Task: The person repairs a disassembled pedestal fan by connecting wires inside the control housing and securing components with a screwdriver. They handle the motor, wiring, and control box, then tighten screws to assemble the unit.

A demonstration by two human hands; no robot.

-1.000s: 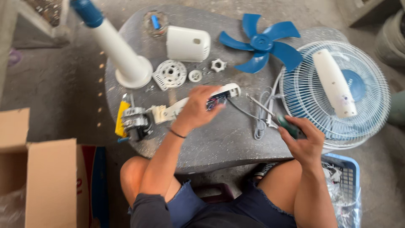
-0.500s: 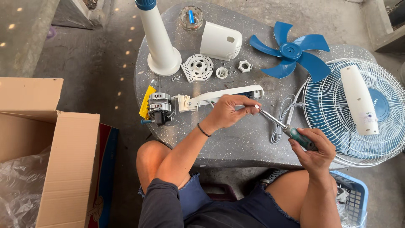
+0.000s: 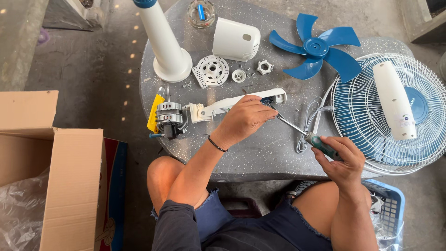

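Screwdriver (image 3: 297, 131): green-handled, shaft slanting from the right hand at 4 o'clock up to its tip at 10 o'clock, which meets the far end of the white arm housing near the bench centre.
Right hand (image 3: 338, 160): fingers wrapped shut round the green grip, wrist low over the bench edge; judged a turning hold, the handle in line with the forearm.
Left hand (image 3: 242, 118): laid over the white arm housing (image 3: 232, 103), fingertips pressed together at the blade tip; judged to pin the part flat and steer the tip. Whether a screw is pinched there I cannot tell.
Arm housing: long, lying on the bench, its 9 o'clock end joined to the motor (image 3: 168, 118), which carries a yellow part (image 3: 154, 113) on its outer side.
Bench (image 3: 260, 153): round grey stone top; parts spread out of the working zone, toward 12 o'clock.
Stand tube (image 3: 163, 44): white, flared base, at 11 o'clock.
Rear cover (image 3: 235, 39): white shell at 12 o'clock, just beside a glass dish (image 3: 201, 13).
Small parts: round vented disc (image 3: 211, 70), white cap (image 3: 239, 75), ribbed nut (image 3: 264, 68), loose screws between them; kept together, within reach.
Blade (image 3: 317, 49): blue, five-vaned, lying at 1 o'clock.
Grille (image 3: 395, 111): wire guard at 3 o'clock, overhanging the bench edge, a white cover piece (image 3: 394, 100) resting on it.
Cable (image 3: 310, 123): grey, looped between grille and screwdriver.
Cardboard box (image 3: 55, 176): open, on the floor at 8 o'clock.
Blue basket (image 3: 390, 209): on the floor under the right arm.
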